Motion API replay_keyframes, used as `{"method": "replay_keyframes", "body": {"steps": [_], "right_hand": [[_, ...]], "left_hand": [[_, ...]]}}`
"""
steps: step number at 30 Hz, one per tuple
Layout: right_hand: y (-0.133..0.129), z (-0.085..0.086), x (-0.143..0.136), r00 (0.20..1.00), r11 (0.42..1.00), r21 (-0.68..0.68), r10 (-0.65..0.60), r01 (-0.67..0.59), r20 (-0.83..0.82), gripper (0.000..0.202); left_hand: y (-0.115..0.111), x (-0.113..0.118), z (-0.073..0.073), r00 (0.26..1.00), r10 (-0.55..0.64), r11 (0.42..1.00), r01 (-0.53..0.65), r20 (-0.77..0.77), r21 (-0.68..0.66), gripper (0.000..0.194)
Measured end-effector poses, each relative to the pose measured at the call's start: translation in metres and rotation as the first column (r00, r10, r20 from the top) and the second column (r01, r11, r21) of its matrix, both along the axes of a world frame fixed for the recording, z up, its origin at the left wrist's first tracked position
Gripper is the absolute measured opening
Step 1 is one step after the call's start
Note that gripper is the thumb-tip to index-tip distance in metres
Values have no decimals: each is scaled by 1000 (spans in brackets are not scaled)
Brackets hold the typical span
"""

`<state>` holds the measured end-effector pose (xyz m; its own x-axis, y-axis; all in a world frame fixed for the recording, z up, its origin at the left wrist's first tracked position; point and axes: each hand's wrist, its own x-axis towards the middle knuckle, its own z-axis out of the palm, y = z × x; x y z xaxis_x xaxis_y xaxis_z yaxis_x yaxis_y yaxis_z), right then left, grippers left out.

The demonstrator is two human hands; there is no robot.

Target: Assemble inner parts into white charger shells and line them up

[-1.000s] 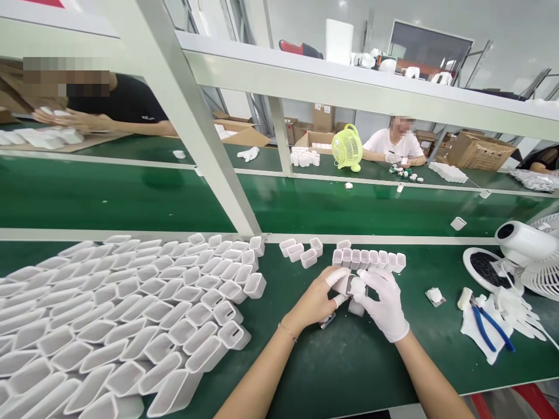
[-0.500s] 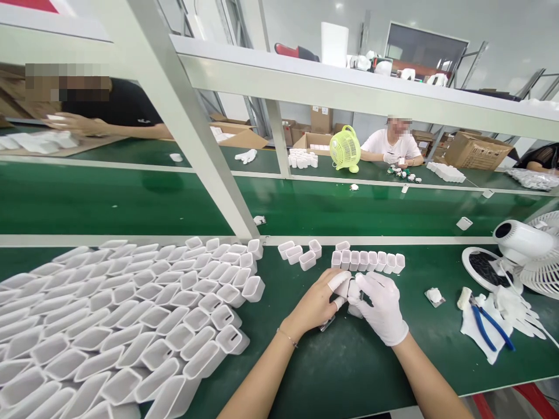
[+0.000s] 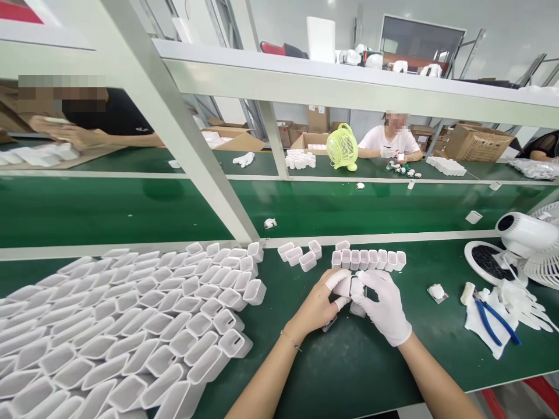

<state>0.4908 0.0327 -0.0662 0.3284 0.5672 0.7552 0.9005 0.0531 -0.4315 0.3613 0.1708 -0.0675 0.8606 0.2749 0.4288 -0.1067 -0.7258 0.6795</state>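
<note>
Both hands grasp one white shell (image 3: 350, 286) — left hand (image 3: 321, 302) should steady it, gloved right hand (image 3: 384, 305) pressing squarely.

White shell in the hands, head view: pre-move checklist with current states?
1. Shell gripped by both hands: ok, left hand and gloved right hand pinch it between them.
2. Shell lifted off the mat: cannot tell, the hands hide its underside.
3. Finger cots on left fingers: ok, white cots show on two fingertips.
4. Row of upright shells behind the hands standing: ok, none tipped.
5. Big stock of shells apart from the hands: ok, it lies to the left with a gap.
6. Pliers out of the way: ok, on a cloth to the right.
</note>
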Motion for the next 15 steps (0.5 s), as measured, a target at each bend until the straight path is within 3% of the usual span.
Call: {"method": "replay_keyframes", "body": {"steps": [4, 7, 12, 15], "right_hand": [[-2, 0, 4, 984, 991, -92, 78, -94, -161, 24], [-3, 2, 4, 981, 985, -112, 113, -131, -155, 26], [-5, 14, -1, 973, 961, -195, 167, -197, -163, 11], [-6, 21, -4, 896, 941, -140, 239, -309, -373, 28]], "left_hand": [[0, 0, -1, 999, -18, 999, 17, -31, -37, 47], [0, 1, -3, 999, -17, 1000, 17, -31, -21, 47], [-2, 1, -3, 999, -49, 999, 49, -14, -10, 48], [-5, 1, 0, 999, -45, 998, 45, -10, -44, 46]]}}
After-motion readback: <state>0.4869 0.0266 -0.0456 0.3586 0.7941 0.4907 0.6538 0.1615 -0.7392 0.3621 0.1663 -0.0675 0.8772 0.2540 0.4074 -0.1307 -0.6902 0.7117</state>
